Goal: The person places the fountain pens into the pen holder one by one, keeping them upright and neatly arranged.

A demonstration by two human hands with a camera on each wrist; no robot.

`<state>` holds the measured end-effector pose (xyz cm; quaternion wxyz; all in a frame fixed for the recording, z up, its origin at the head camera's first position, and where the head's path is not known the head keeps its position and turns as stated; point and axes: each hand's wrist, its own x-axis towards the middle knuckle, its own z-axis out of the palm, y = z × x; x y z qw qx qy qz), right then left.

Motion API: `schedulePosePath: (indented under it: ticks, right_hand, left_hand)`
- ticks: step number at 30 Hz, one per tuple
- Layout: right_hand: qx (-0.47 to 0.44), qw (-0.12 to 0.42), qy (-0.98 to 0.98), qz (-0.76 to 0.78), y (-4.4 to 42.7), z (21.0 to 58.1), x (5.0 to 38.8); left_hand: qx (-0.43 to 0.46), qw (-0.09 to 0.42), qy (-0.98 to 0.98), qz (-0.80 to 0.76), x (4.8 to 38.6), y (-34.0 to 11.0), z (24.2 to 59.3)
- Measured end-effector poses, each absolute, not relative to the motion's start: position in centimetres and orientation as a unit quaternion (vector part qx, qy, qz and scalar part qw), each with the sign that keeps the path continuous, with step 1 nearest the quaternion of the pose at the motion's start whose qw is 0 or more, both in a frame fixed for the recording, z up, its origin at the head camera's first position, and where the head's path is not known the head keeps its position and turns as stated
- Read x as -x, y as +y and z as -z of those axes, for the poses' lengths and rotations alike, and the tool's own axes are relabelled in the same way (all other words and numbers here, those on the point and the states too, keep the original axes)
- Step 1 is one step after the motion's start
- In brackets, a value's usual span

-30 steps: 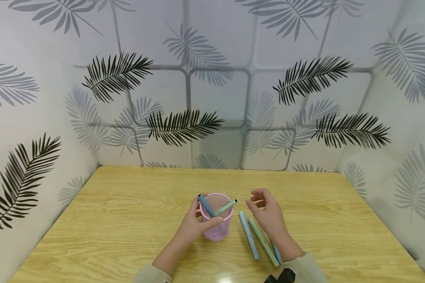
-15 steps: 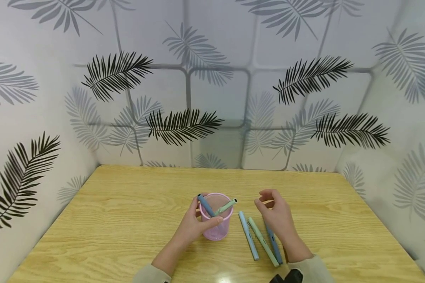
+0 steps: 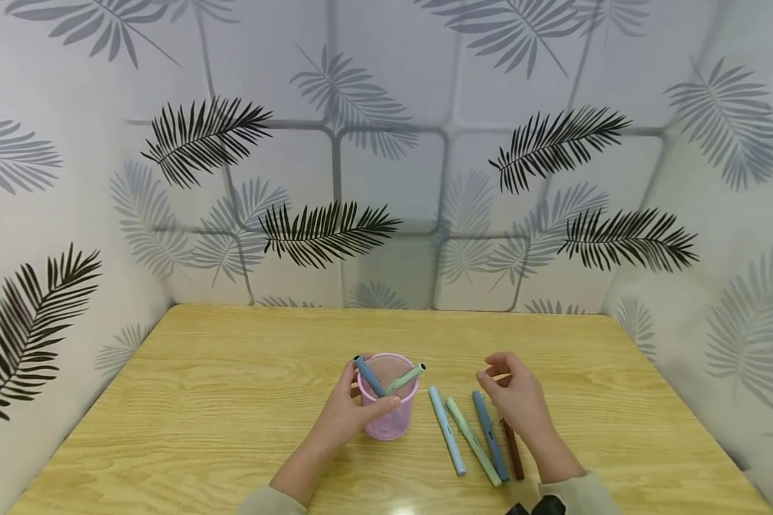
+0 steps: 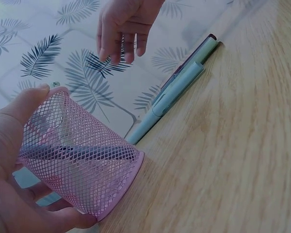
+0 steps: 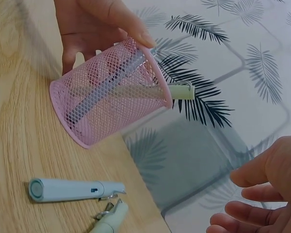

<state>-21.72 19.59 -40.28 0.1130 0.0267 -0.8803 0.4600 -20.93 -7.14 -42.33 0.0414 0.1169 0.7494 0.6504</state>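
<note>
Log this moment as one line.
left hand: holds pink mesh cup; right hand: empty, near brown pen; in cup: blue pen, green pen; on table: four pens

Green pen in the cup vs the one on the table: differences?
Pose: the cupped green pen leans inside the pink mesh cup; the loose green pen lies flat on the table.
Visibility: the cupped green pen's lower part shows only through mesh; the loose green pen shows end to end.
Both: pale green.

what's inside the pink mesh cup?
A blue pen and a light green pen, crossed, tops past the rim. The mesh cup partly hides their lower parts; the left hand covers some wall.
</note>
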Motion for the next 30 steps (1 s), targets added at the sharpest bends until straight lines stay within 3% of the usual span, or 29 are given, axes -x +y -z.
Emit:
schedulePosePath:
  ticks: [9, 30]
  right_hand:
    - [-0.017, 0.083, -0.907, -0.413, 20.7, 40.8, 21.9]
    - [0.01, 0.014, -0.937, -0.348, 22.7, 42.0, 22.3]
  left_hand:
    - [-0.12, 0.025, 0.751, -0.649, 22.8, -7.2, 45.6]
    - [-0.124, 0.025, 0.754, -0.645, 22.8, -7.3, 45.4]
